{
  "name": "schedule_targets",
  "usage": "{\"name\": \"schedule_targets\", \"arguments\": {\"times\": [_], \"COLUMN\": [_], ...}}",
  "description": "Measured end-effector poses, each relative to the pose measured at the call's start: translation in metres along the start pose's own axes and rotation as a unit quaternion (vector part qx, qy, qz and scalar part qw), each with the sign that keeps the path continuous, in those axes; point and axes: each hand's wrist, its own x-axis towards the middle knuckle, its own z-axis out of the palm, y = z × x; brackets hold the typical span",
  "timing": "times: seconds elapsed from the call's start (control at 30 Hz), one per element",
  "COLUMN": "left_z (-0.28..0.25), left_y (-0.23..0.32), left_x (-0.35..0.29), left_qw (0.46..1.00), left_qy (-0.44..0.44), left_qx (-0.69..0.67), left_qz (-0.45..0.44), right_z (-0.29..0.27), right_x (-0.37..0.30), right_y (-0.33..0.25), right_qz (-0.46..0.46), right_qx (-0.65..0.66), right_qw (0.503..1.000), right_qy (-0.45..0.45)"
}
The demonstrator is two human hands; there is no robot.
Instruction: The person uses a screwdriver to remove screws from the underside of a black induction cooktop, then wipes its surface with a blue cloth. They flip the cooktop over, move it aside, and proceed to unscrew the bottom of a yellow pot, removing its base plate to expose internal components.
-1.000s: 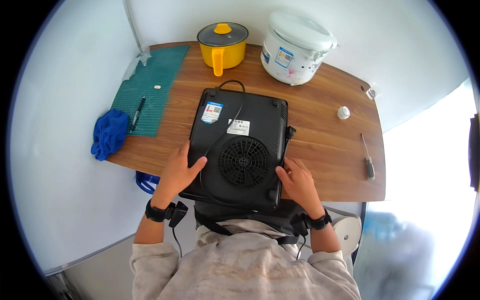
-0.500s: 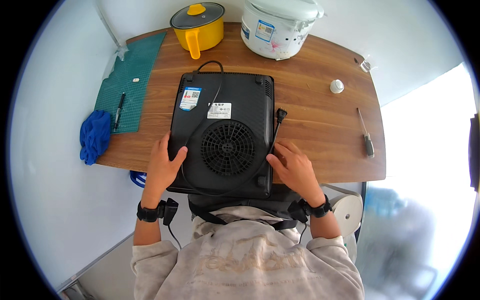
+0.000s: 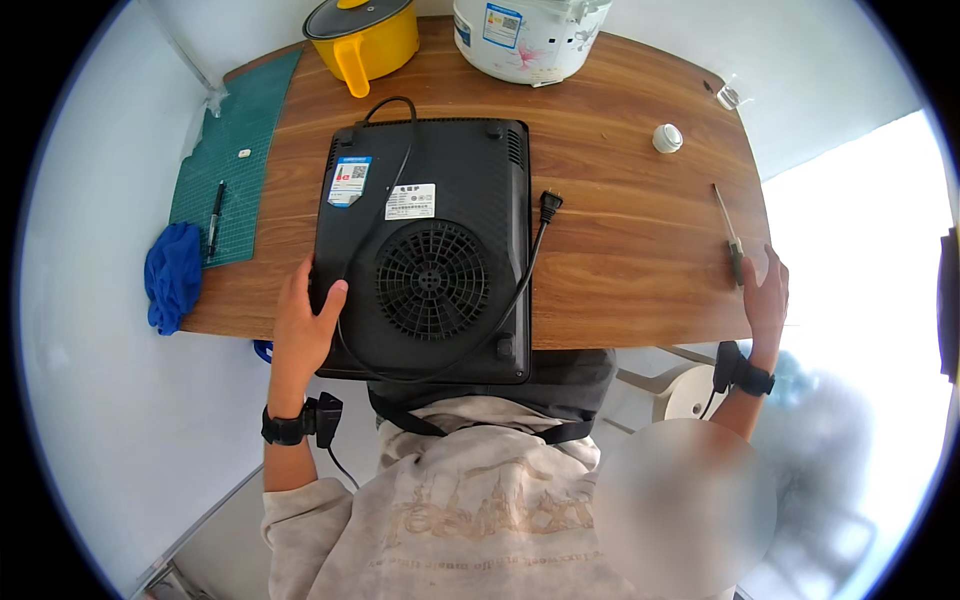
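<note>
A black induction cooker [image 3: 460,165] lies bottom up at the table's front, its round vent grille [image 3: 432,281] showing. My left hand [image 3: 303,330] grips the cooker's left edge, thumb on the underside and fingers over the side. The black power cord [image 3: 390,192] loops across the cooker, and its plug [image 3: 550,203] rests past the right edge. At the table's right end lies a screwdriver [image 3: 735,250] with a dark handle. My right hand [image 3: 766,300] is beside that handle, thumb and fingers apart, not closed round it.
A yellow lidded pot [image 3: 385,45] and a white rice cooker [image 3: 545,50] stand at the back. Leftward are a green cutting mat [image 3: 235,130], a pen [image 3: 215,220] and a blue cloth [image 3: 172,278]. A small white round object [image 3: 667,138] sits back right; a stool [image 3: 690,395] stands below.
My right hand has left the cooker's right edge and moved right to the screwdriver. My left hand stays on the cooker. The whole view has shifted slightly.
</note>
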Motion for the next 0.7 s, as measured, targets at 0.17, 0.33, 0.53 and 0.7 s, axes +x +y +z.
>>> {"name": "schedule_targets", "arguments": {"times": [0.17,0.33,0.53,0.7], "left_z": [0.001,0.002,0.01,0.016], "left_y": [0.002,0.004,-0.009,-0.015], "left_x": [0.003,0.001,0.01,0.021], "left_qw": [1.0,0.999,0.997,0.998], "left_qy": [0.007,0.012,0.043,0.03], "left_qx": [0.024,0.052,0.055,0.039], "left_qz": [-0.007,0.0,0.042,0.044], "right_z": [0.018,0.028,0.043,0.027], "right_x": [0.005,-0.002,-0.006,-0.034], "right_y": [0.018,0.013,0.025,0.008], "right_qz": [-0.047,-0.039,-0.045,0.027], "right_qx": [0.053,0.05,0.035,0.118], "right_qw": [0.994,0.995,0.997,0.992], "right_qy": [-0.081,-0.073,-0.046,0.018]}}
